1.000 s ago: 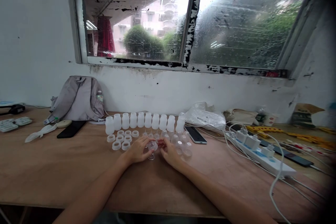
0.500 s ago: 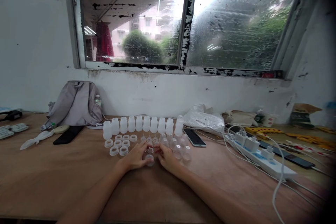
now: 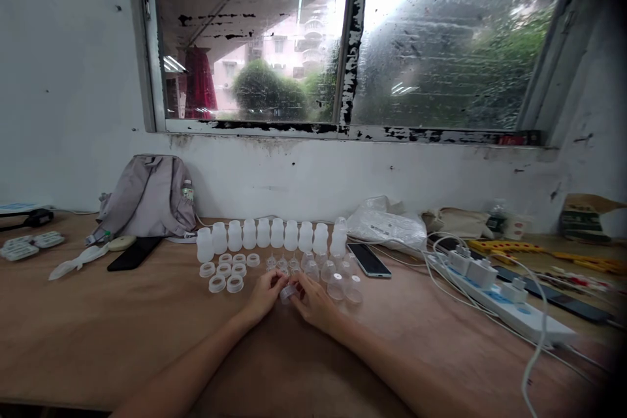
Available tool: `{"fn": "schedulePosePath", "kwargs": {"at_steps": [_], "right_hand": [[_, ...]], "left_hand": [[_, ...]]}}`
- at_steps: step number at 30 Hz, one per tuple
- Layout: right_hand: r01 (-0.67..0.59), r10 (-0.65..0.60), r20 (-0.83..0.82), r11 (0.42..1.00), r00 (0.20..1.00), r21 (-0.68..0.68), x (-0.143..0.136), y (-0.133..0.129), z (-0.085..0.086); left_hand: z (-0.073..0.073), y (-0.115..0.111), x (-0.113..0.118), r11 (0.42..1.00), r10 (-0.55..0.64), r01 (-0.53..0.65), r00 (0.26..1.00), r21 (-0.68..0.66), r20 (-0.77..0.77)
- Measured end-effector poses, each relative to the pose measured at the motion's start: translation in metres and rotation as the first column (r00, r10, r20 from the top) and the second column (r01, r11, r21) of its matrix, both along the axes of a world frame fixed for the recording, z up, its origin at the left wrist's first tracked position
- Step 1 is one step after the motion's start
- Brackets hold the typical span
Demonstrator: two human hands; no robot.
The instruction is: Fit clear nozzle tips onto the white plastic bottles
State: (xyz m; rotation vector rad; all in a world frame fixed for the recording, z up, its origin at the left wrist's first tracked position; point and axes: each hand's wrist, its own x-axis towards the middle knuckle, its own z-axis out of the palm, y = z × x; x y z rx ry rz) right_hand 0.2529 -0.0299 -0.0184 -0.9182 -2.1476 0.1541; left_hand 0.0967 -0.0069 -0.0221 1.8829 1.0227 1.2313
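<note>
Daylight is pouring through the window (image 3: 353, 46), burning out to white at one o'clock, while pale streaks (image 3: 404, 88) are glinting across it. The surface (image 3: 147, 333) is lying dimmer, darkening towards six o'clock. Blackness is swallowing the edges at two and four o'clock; the small clear pieces (image 3: 337, 287) are perhaps blurring slightly.

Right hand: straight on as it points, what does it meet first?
Probably the fingertips of the left hand; the clear pointed pieces lie just beyond. Depth around the right hand is unclear.
</note>
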Motion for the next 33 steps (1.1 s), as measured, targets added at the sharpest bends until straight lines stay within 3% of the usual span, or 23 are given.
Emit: {"fn": "schedulePosePath", "kwargs": {"at_steps": [3, 5, 9, 12, 17, 25, 28, 33], "right_hand": [[0.099, -0.098, -0.061, 0.995, 0.993, 0.0, 0.0, 0.005, -0.001], [0.151, -0.151, -0.101, 0.988, 0.983, -0.008, 0.001, 0.009, -0.002], [0.2, -0.199, -0.132, 0.98, 0.971, -0.007, 0.006, 0.016, -0.001], [0.223, -0.222, -0.103, 0.975, 0.97, -0.007, 0.008, 0.015, 0.005], [0.256, -0.257, -0.051, 0.966, 0.965, -0.018, 0.004, 0.013, 0.013], [0.256, -0.256, -0.01, 0.967, 0.967, 0.004, -0.001, 0.017, 0.009], [0.238, -0.238, -0.023, 0.971, 0.971, -0.01, 0.003, 0.018, 0.01], [0.222, -0.22, -0.088, 0.975, 0.971, 0.008, 0.01, 0.018, 0.011]], "left_hand": [[-0.001, -0.005, 0.006, 0.99, 0.092, -0.083, 0.992, -0.111, 0.081], [0.003, -0.011, 0.007, 0.988, 0.115, -0.106, 0.991, -0.109, 0.075], [0.013, -0.021, 0.005, 0.999, -0.027, 0.029, 0.999, 0.042, -0.041], [0.013, -0.022, 0.005, 0.995, -0.082, 0.087, 0.993, 0.05, -0.079], [0.007, -0.021, 0.007, 0.995, -0.049, 0.055, 0.996, 0.081, -0.071], [0.003, -0.026, 0.001, 0.991, -0.089, 0.093, 0.995, 0.101, -0.038], [0.003, -0.024, 0.004, 0.993, -0.11, 0.107, 0.992, 0.054, 0.056], [0.007, -0.018, 0.011, 0.97, -0.082, 0.165, 0.913, -0.178, 0.401]]}}
